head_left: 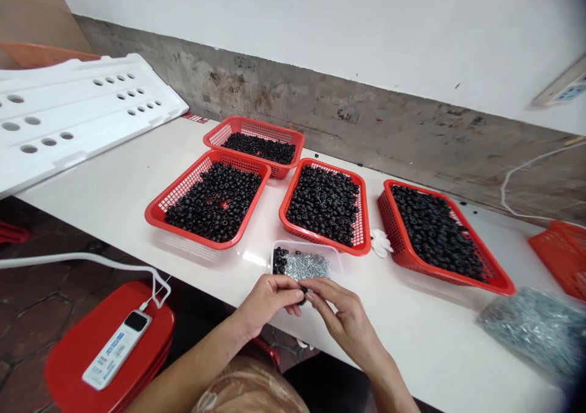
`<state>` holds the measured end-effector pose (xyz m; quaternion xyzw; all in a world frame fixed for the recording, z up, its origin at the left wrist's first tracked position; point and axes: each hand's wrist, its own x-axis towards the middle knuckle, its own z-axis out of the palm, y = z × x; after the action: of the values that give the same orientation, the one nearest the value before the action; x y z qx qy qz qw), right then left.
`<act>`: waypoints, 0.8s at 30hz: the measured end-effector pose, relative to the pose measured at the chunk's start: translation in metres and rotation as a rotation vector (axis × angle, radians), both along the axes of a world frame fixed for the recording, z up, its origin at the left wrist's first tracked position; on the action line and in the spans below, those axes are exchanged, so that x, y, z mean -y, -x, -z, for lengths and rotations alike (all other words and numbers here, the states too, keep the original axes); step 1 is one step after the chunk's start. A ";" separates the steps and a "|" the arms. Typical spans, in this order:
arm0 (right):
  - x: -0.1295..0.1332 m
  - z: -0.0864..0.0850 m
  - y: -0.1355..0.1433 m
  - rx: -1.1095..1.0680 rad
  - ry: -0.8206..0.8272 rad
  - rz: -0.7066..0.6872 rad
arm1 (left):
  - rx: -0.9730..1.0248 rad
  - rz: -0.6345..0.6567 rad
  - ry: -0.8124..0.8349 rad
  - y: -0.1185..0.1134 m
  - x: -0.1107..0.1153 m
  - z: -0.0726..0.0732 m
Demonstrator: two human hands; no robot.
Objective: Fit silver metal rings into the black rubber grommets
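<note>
Just in front of the table's near edge, my left hand [268, 300] is closed, pinching a small round black plastic part [303, 295] between thumb and fingers. My right hand [342, 308] meets it from the other side, its thumb and fingertips pressed together at the part. Whatever lies between the right fingertips is too small to make out. Right behind both hands stands a clear plastic box [337, 255]. Inside it, small shiny metal pieces [307, 266] fill most of the space, with black parts [279, 259] at the left end.
Several red baskets of black parts stand on the white table [114, 175], including a front-left [155, 215], a middle [364, 218] and a right one [389, 218]. A bag of metal pieces [535, 327] lies at right. White foam board [68, 114] is at left; a power bank [116, 349] rests on a red stool [68, 364].
</note>
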<state>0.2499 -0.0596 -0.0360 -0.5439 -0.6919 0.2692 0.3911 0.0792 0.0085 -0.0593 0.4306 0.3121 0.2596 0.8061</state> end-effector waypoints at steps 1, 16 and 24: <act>0.000 0.000 0.000 -0.006 0.009 0.000 | 0.000 0.007 -0.001 0.000 0.000 0.000; 0.003 0.007 -0.006 -0.139 0.011 0.182 | 0.033 -0.015 -0.011 -0.002 0.001 0.001; 0.003 0.011 -0.002 0.027 -0.106 0.105 | 0.043 -0.085 0.002 0.000 0.000 0.001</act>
<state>0.2515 -0.0627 -0.0467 -0.5614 -0.6811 0.2040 0.4235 0.0792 0.0083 -0.0602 0.4107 0.3130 0.3024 0.8012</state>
